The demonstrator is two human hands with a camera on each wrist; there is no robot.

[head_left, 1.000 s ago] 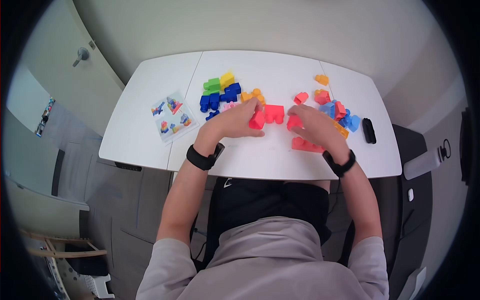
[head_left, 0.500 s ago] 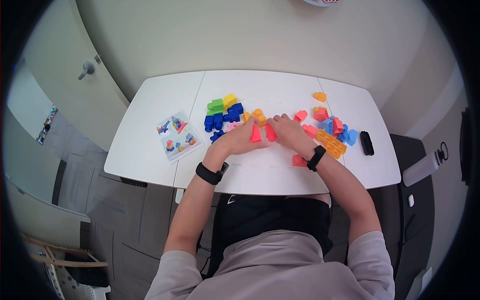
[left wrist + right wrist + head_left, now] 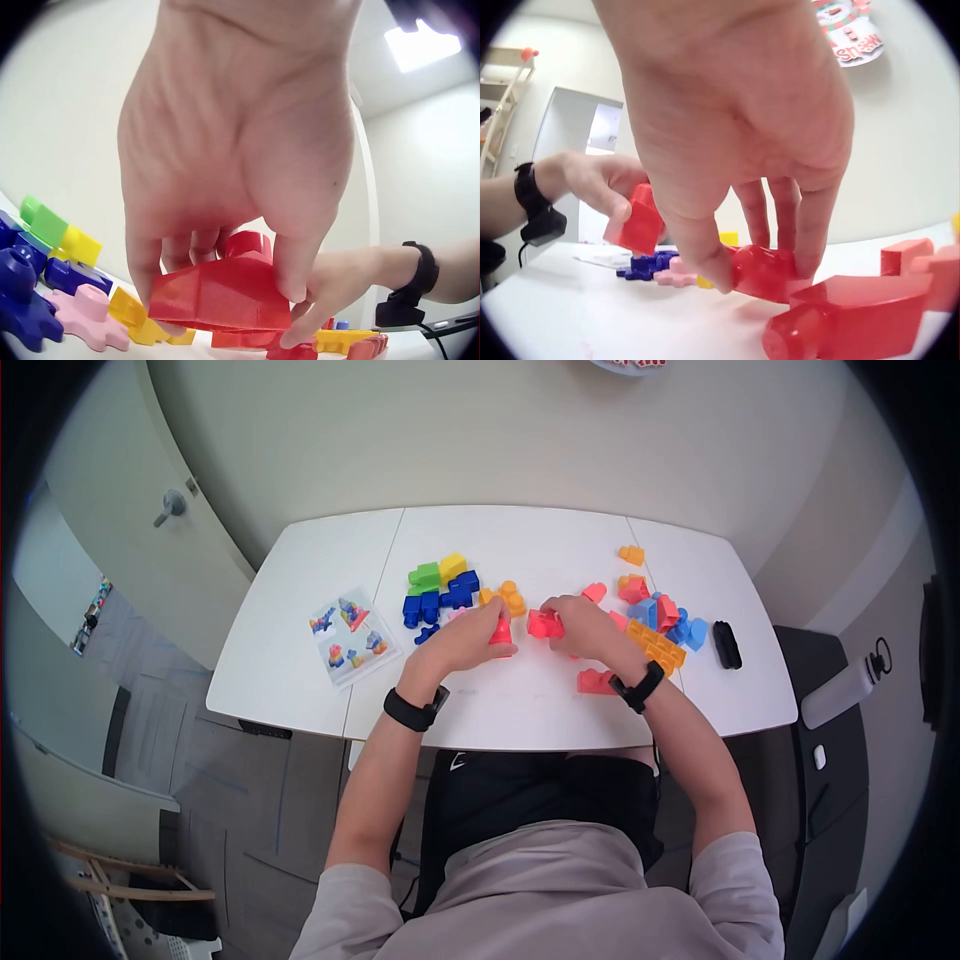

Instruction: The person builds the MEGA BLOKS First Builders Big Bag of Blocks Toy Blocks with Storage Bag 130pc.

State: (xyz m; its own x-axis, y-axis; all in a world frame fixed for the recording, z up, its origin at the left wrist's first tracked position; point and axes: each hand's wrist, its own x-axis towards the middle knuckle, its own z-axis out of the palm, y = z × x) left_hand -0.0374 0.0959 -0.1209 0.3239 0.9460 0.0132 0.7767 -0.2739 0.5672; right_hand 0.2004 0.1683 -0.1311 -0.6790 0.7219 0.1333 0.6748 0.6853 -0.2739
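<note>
My left hand holds a red toy building block with one round stud on top, its thumb on one side and its fingers on the other. The block is above the white table, seen tilted in the right wrist view. My right hand pinches a second red block with studs, low over the tabletop and to the right of the left hand. Another red block lies close beside the right hand's fingers in the right wrist view. A long red block lies near the right wrist.
Left of the hands are blue blocks, a green one, a yellow one and a picture sheet. To the right lie a long orange block, light-blue blocks and a black case.
The right hand left the right-hand blocks, came close to the left hand, then drew slightly back right with a red block pinched in it. The left hand kept its red block.
</note>
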